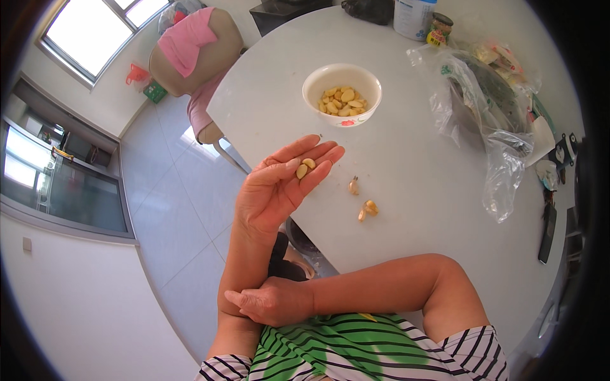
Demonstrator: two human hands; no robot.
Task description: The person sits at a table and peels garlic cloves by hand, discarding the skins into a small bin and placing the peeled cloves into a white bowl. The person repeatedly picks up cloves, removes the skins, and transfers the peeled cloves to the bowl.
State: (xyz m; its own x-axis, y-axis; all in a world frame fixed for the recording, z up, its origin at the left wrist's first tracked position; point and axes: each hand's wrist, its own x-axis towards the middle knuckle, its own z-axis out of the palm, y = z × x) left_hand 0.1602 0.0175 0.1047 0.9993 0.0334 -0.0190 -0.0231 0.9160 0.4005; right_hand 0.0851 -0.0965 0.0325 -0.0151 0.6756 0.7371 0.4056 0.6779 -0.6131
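Observation:
My left hand (pixel 281 185) is palm up over the table's near-left edge, with two peeled garlic cloves (pixel 305 168) held at its half-curled fingers. Across my body, my right hand (pixel 274 302) lies against my left forearm near the elbow, its fingers curled. Whether it grips the arm cannot be told. Beyond the left hand stands a cream bowl (pixel 342 76) with a red flower on its outside and many peeled garlic cloves (pixel 342 101) inside. An unpeeled garlic clove (pixel 353 186) lies to the right of my left hand, and a small cluster of unpeeled cloves (pixel 369 210) sits nearer me.
Along the right of the white table (pixel 429 205) lies clear plastic bagging (pixel 505 176) around a dark, rounded thing. A lidded jar (pixel 439 29) and a white tub (pixel 413 19) stand behind. A chair (pixel 198 52) with pink cloth is at the far left.

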